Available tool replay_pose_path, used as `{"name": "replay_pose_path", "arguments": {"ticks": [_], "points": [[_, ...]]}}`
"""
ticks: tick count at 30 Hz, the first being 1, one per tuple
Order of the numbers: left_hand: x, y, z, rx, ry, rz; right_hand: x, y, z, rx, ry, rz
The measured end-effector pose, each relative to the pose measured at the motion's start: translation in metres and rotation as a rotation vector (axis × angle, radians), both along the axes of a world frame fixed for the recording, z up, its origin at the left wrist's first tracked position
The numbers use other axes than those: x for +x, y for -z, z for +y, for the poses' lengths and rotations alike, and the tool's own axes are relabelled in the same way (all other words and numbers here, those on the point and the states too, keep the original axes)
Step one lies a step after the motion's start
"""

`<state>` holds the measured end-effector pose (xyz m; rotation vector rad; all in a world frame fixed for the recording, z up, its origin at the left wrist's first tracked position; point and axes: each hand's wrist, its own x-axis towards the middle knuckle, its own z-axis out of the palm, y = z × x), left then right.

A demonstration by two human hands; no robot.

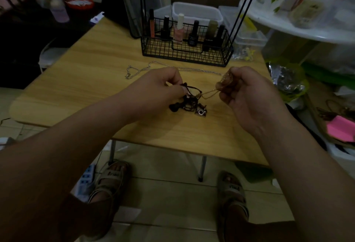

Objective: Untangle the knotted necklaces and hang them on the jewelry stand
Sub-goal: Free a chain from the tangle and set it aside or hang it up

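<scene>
Inside wire basket [184,57], polish bottles [178,34]

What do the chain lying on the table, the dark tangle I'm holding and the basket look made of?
Chain: fine metal links, silvery and shiny, catching light. Dark tangle: matte cord, probably fabric or leather; no glint, soft loops, pinched by the left hand. Basket: black-coated metal wire, seen in its thin rigid grid.

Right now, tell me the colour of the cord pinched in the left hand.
The cord is dark brown, almost black; the head view shows it.
</scene>
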<state>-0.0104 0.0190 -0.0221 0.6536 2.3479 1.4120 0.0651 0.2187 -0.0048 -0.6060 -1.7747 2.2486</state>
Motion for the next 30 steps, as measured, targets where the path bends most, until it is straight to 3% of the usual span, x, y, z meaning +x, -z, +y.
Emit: {"name": "replay_pose_path", "arguments": {"ticks": [14, 18, 22, 30], "points": [[-0.001, 0.001, 0.014, 0.29, -0.108, -0.239, 0.002, -0.011, -0.005, -0.085, -0.004, 0.157], [0.002, -0.001, 0.018, 0.175, -0.105, -0.155, 0.001, -0.014, -0.011, -0.11, -0.006, 0.2], [0.008, -0.004, 0.02, 0.084, -0.073, 0.063, 0.002, -0.017, -0.013, -0.082, 0.016, 0.233], [0.012, -0.002, 0.022, 0.021, 0.119, 0.024, 0.001, -0.024, -0.016, 0.097, -0.021, 0.271]]}}
